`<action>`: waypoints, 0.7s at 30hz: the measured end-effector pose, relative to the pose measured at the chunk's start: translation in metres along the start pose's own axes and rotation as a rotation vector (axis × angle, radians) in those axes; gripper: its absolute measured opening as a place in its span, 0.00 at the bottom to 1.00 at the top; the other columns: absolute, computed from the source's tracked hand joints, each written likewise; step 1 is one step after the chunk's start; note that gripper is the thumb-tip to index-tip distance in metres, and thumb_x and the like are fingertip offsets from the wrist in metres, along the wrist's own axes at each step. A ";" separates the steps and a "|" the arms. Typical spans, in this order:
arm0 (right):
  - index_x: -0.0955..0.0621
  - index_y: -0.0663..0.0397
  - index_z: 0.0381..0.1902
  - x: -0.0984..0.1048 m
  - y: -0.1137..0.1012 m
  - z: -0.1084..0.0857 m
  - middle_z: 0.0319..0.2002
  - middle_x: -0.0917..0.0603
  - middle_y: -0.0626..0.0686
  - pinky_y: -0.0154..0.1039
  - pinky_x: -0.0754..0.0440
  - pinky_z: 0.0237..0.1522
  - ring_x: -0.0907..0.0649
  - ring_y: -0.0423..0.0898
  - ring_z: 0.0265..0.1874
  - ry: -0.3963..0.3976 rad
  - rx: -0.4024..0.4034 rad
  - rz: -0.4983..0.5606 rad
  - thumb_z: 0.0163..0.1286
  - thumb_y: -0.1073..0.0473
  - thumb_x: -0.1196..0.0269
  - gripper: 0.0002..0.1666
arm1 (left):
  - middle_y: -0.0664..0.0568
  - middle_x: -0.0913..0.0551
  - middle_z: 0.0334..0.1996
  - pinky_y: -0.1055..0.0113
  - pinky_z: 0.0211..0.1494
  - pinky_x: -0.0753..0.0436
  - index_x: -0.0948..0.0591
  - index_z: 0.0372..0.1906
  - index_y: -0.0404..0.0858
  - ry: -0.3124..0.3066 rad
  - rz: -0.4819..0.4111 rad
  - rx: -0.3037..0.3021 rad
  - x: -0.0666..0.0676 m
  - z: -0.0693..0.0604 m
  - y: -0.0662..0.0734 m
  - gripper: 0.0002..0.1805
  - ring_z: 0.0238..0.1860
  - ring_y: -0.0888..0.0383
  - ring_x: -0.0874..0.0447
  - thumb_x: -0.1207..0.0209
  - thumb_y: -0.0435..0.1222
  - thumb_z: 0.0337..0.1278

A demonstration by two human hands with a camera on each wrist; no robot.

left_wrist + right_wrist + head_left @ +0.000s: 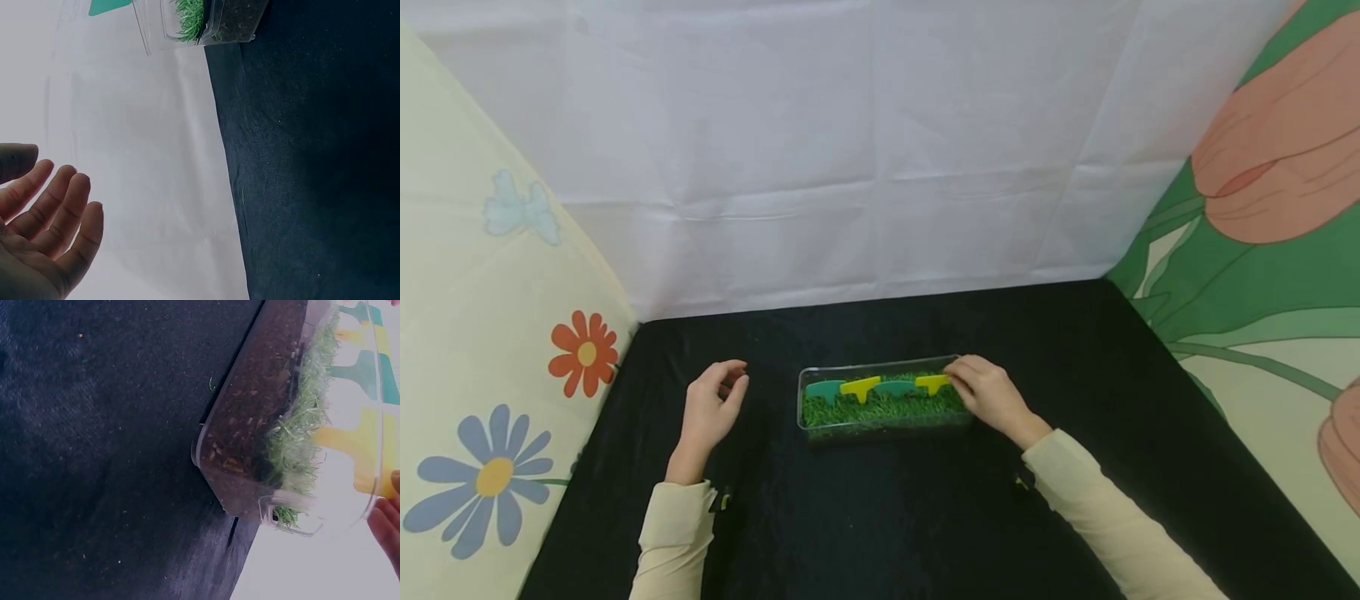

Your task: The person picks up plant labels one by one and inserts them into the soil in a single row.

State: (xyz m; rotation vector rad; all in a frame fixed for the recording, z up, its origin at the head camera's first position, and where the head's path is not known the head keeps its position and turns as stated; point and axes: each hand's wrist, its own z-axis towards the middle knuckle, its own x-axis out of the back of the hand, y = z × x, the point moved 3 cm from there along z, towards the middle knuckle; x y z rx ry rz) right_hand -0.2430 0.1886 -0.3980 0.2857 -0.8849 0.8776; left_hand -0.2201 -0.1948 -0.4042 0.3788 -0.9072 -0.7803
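Observation:
A clear plastic box of dark soil and green grass stands on the black cloth. In a row along the grass stand T-shaped plant labels: a green one, a yellow one, another green one and a yellow one at the right end. My right hand pinches the outer edge of that right-end yellow label, whose stem goes down into the grass. Left of the box my left hand hovers with nothing in it, its fingers loosely bent.
Black cloth covers the table. A white sheet hangs behind it. Flower-printed cloths stand on the left and right.

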 end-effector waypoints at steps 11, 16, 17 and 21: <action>0.17 0.62 0.28 0.017 -0.002 -0.005 0.28 0.19 0.54 0.41 0.21 0.27 0.20 0.47 0.27 0.132 -0.068 0.044 0.45 0.74 0.31 0.10 | 0.45 0.21 0.27 0.58 0.29 0.22 0.21 0.33 0.31 0.031 0.004 -0.009 0.003 -0.007 0.015 0.06 0.28 0.55 0.24 0.38 0.25 0.47; 0.17 0.62 0.27 0.022 -0.008 -0.009 0.25 0.19 0.52 0.38 0.23 0.22 0.21 0.44 0.21 0.159 -0.099 0.048 0.46 0.74 0.32 0.08 | 0.48 0.24 0.22 0.60 0.25 0.23 0.23 0.26 0.33 0.071 -0.015 -0.077 -0.002 -0.010 0.029 0.06 0.24 0.57 0.26 0.38 0.23 0.45; 0.18 0.62 0.27 0.023 -0.010 -0.010 0.24 0.19 0.52 0.36 0.24 0.20 0.23 0.43 0.20 0.164 -0.107 0.052 0.47 0.73 0.33 0.07 | 0.48 0.24 0.22 0.61 0.25 0.23 0.23 0.25 0.34 0.073 -0.019 -0.092 -0.004 -0.011 0.031 0.06 0.23 0.58 0.27 0.38 0.23 0.45; 0.18 0.61 0.25 0.024 -0.015 -0.018 0.21 0.21 0.49 0.29 0.30 0.18 0.28 0.37 0.16 0.168 -0.158 0.084 0.53 0.69 0.34 0.02 | 0.50 0.25 0.21 0.65 0.24 0.24 0.24 0.24 0.35 0.064 -0.045 -0.123 -0.015 -0.018 0.038 0.08 0.22 0.60 0.29 0.38 0.22 0.44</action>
